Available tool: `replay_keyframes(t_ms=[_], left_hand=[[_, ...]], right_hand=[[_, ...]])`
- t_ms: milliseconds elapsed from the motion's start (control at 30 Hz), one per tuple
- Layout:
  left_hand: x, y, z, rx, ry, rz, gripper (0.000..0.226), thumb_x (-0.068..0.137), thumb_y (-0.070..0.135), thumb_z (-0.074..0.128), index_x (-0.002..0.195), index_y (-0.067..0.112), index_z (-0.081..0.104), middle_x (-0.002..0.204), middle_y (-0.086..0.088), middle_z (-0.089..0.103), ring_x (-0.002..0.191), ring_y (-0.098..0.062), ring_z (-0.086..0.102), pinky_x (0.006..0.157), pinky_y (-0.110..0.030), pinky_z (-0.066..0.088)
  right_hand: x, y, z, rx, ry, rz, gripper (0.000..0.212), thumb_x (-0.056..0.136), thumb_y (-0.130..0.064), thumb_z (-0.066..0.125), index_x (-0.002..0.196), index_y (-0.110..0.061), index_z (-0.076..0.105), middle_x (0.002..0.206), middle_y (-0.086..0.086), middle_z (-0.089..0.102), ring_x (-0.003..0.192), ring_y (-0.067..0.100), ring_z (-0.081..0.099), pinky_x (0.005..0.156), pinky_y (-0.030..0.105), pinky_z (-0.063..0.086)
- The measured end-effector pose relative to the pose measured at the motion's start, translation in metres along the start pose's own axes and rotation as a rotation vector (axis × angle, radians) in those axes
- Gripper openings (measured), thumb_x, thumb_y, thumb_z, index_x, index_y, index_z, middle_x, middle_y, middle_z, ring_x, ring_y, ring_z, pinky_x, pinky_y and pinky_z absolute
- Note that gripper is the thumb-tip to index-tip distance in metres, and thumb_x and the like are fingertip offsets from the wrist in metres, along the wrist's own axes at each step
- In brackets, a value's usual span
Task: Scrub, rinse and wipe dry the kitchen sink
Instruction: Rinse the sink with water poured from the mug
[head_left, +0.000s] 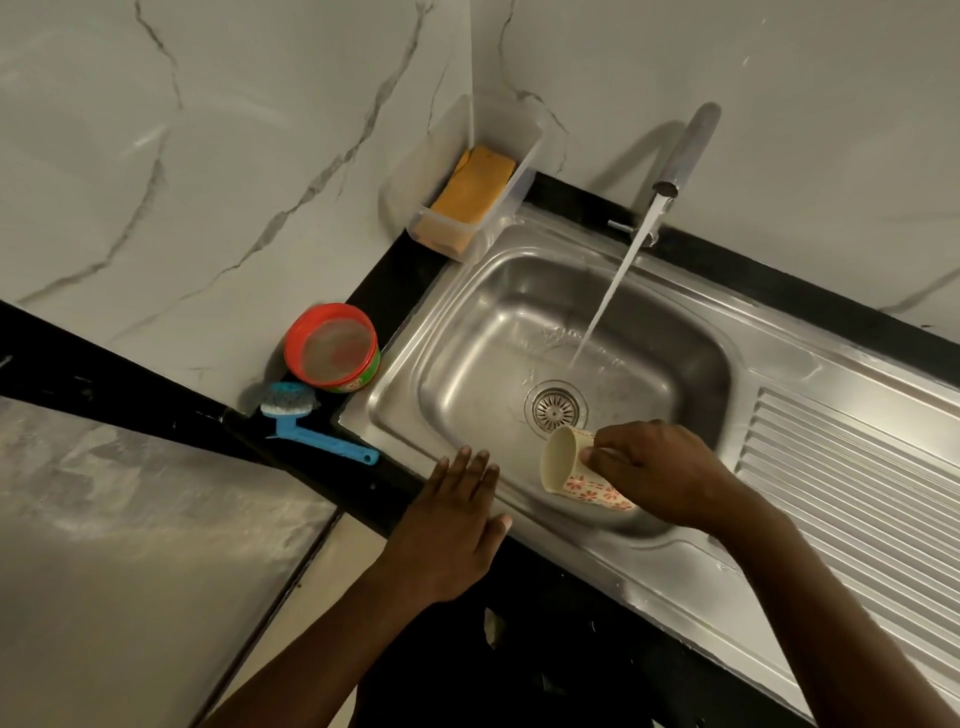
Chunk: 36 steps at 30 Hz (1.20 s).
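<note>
Floral cup is gripped by R hand and tipped sideways over sink basin, nr drain. L hand is laid flat, fingers straight, on sink's front rim. Water is run from tap into basin.

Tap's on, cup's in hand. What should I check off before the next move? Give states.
1. Tap running: ok, stream lands just behind the drain.
2. Right hand grips cup: ok, cup tilted, mouth facing left.
3. Cup under stream: not ok, it is nearer the front wall.
4. Left hand free: ok, flat at the sink front edge.
5. Brush out of the basin: ok, lying on the counter.
6. Basin scrubbed clean: cannot tell.
</note>
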<state>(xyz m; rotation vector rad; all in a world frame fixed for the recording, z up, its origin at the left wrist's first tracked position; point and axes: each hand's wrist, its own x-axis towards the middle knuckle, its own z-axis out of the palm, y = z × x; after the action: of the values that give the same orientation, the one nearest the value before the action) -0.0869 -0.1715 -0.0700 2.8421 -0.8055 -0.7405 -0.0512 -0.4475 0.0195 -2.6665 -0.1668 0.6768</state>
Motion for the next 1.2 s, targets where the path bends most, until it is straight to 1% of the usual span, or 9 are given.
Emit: replay_keyframes(t_ms=[167,233,300,400,533,633,800,967,1200], left_hand=[[-0.004,-0.013,-0.004,-0.005,0.055,-0.166,0.079,0.103,0.058,0.009,0.167,0.012,0.011,0.175,-0.013,0.003,0.162,-0.03,-0.005,0.131,-0.044,-0.003],[-0.004,-0.015,-0.002,-0.014,0.042,-0.232,0.084,0.099,0.06,0.007,0.166,0.009,0.018,0.174,-0.018,0.009,0.162,-0.034,0.0,0.131,-0.046,0.001],[-0.002,-0.014,0.003,-0.021,0.061,-0.239,0.083,0.099,0.058,0.017,0.163,0.006,0.028,0.17,-0.023,0.022,0.16,-0.04,0.01,0.13,-0.053,0.015],[0.0,-0.008,0.004,-0.017,0.065,-0.166,0.078,0.101,0.054,0.022,0.163,0.007,0.029,0.169,-0.021,0.028,0.159,-0.042,0.015,0.128,-0.056,0.019],[0.001,0.003,-0.002,-0.053,-0.011,0.128,0.067,0.107,0.052,0.015,0.166,0.021,0.019,0.175,-0.005,0.013,0.163,-0.02,-0.005,0.132,-0.047,0.0],[-0.001,0.007,0.001,-0.044,-0.036,0.19,0.065,0.11,0.052,0.016,0.168,0.025,0.006,0.176,0.003,-0.001,0.16,-0.012,-0.017,0.132,-0.042,-0.004],[-0.008,-0.002,0.007,-0.059,0.073,-0.003,0.073,0.105,0.057,0.011,0.167,0.02,0.002,0.176,-0.004,-0.005,0.16,-0.021,-0.017,0.132,-0.046,0.002],[-0.018,-0.01,0.008,-0.115,0.138,-0.284,0.094,0.092,0.063,0.001,0.165,0.005,-0.002,0.174,-0.018,-0.007,0.161,-0.033,-0.01,0.128,-0.042,-0.009],[-0.018,-0.01,0.016,-0.185,0.216,-0.386,0.087,0.098,0.055,0.025,0.166,0.002,0.008,0.173,-0.022,0.005,0.161,-0.038,0.003,0.129,-0.046,0.002]], right_hand=[[0.001,-0.035,0.012,-0.024,0.159,-0.077,0.036,0.103,-0.053,0.047,0.104,-0.026,0.07,0.099,0.004,0.075,0.088,0.029,0.069,0.068,0.032,0.04],[0.004,-0.053,0.019,-0.048,0.212,-0.146,0.036,0.103,-0.054,0.046,0.106,-0.027,0.069,0.1,0.006,0.075,0.088,0.031,0.069,0.069,0.034,0.042],[0.006,-0.065,0.026,-0.081,0.221,-0.203,0.037,0.101,-0.055,0.043,0.104,-0.027,0.067,0.097,0.007,0.074,0.085,0.031,0.068,0.07,0.036,0.047],[0.005,-0.065,0.027,-0.092,0.18,-0.218,0.037,0.101,-0.054,0.041,0.098,-0.026,0.065,0.092,0.003,0.073,0.078,0.026,0.064,0.069,0.035,0.047],[-0.015,-0.032,0.02,-0.036,0.136,-0.123,0.042,0.097,-0.058,0.04,0.103,-0.027,0.068,0.096,-0.001,0.074,0.084,0.024,0.066,0.072,0.035,0.049],[-0.03,0.003,0.012,0.015,0.113,0.002,0.037,0.1,-0.056,0.048,0.106,-0.028,0.071,0.096,-0.004,0.075,0.087,0.022,0.069,0.072,0.033,0.051],[-0.024,0.01,0.006,-0.058,0.097,0.034,0.037,0.102,-0.053,0.048,0.104,-0.025,0.073,0.097,-0.004,0.076,0.082,0.019,0.069,0.068,0.03,0.051],[0.005,-0.044,0.013,-0.055,0.164,-0.119,0.036,0.104,-0.053,0.043,0.099,-0.025,0.066,0.097,0.002,0.073,0.089,0.027,0.068,0.07,0.033,0.041],[0.043,-0.109,0.022,-0.122,0.158,-0.333,0.038,0.104,-0.049,0.039,0.092,-0.023,0.065,0.088,0.004,0.071,0.072,0.024,0.061,0.063,0.032,0.039]])
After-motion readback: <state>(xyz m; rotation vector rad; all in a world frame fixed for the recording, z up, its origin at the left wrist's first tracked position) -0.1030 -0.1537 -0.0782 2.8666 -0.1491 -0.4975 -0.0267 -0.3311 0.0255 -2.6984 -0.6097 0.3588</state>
